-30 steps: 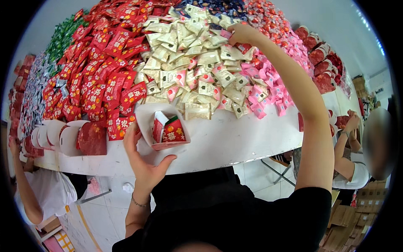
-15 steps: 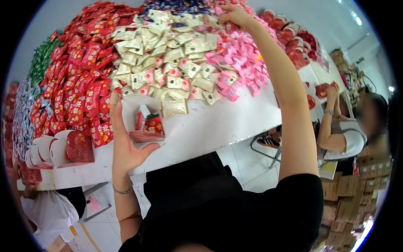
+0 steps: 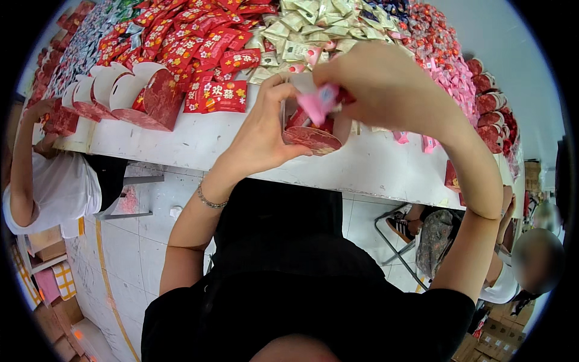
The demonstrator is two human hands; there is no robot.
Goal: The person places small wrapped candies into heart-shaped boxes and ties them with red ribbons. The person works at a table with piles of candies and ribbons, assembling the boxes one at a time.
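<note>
My left hand (image 3: 256, 133) is wrapped around the side of a small red candy box (image 3: 313, 140) with a pale inside, its thumb along the front edge. The box stands upright near the table's front edge, and red wrapped pieces show inside it. Directly over its mouth, my right hand (image 3: 386, 87) pinches a pink candy packet (image 3: 315, 107), slightly blurred. Something dark red also shows at those fingertips, too blurred to name. The right hand hides the box's back right side. Behind the box lies a heap of cream-coloured packets (image 3: 295, 27).
Red flowered packets (image 3: 226, 60) heap up on the left, beside a row of open red boxes (image 3: 158, 99). Pink packets (image 3: 455, 81) and red-wrapped candies (image 3: 431, 36) lie to the right. More filled boxes (image 3: 490, 102) stand beyond. Co-workers sit at both ends of the white table (image 3: 205, 136).
My right hand has come back from the far candy heaps to the box, bringing a pink packet. The view has swung, so the box and left hand appear further right.
</note>
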